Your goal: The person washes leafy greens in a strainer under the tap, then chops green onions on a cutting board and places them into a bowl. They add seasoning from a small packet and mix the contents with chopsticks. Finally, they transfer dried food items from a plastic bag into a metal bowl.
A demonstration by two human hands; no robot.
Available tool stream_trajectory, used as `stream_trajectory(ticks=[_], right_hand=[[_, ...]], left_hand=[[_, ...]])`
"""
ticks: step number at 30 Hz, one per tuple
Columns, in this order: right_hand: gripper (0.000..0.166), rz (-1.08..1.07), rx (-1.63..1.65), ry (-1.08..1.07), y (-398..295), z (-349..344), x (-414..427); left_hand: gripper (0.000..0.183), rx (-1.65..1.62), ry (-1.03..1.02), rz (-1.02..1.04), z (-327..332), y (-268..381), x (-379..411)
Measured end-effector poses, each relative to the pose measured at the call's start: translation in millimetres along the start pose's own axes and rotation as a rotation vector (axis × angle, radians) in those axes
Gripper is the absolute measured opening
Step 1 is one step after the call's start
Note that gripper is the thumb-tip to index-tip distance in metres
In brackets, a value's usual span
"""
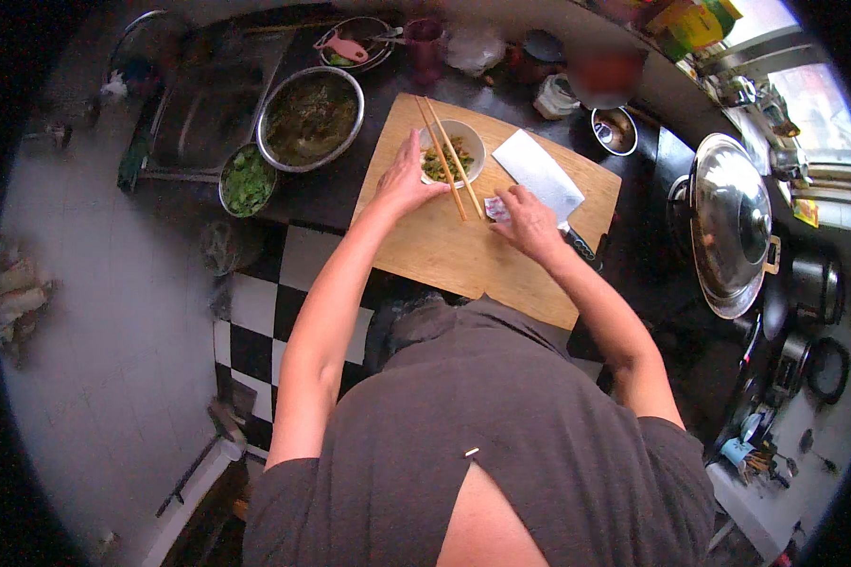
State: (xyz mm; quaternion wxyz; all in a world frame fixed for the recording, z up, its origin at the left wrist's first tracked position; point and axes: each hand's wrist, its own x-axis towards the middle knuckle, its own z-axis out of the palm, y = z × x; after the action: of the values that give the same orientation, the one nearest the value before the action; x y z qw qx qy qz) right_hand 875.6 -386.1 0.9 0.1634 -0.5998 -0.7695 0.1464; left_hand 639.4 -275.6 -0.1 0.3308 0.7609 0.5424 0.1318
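Observation:
A white bowl (474,137) of chopped green and orange food stands on a wooden cutting board (440,248). My left hand (401,177) cups its left side, fingers along the far edge and thumb at the near edge. Two wooden chopsticks (436,131) lie across the bowl, their near ends reaching past the rim over the board. Just right of them, a small printed packet (495,208) sits between the thumb and fingers of my right hand (528,218). Under and beyond that hand lies a cleaver (535,170), blade flat on the board, black handle (581,246) toward me.
Left of the board are a large metal basin (312,120) of dark liquid, a bowl of green leaves (248,182) and a sink (206,106). A lidded wok (730,220) stands right. Behind the board are a small metal bowl (614,132) and a plastic bag (475,49).

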Motion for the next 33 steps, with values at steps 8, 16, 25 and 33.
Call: stream_trajectory(ticks=[8, 16, 25, 33], right_hand=[[0.019, 0.392, 0.282, 0.168, 38.6, 15.2, -14.0], [0.027, 0.71, 1.169, -0.088, -9.9, 23.4, -58.8], [0.029, 0.515, 0.638, -0.081, -12.8, 27.9, -44.4], [0.009, 0.256, -0.074, 0.091, 8.7, 51.8, -19.2]], left_hand=[[0.075, -0.263, 0.21, -0.028, -15.8, 9.5, -55.4], [0.034, -0.948, -0.489, -0.441, 48.9, 30.1, -114.3], [0.025, -0.973, -0.57, -0.671, 68.6, 28.1, -120.3], [0.022, -0.912, -0.538, -0.693, 77.7, 15.9, -120.1]])
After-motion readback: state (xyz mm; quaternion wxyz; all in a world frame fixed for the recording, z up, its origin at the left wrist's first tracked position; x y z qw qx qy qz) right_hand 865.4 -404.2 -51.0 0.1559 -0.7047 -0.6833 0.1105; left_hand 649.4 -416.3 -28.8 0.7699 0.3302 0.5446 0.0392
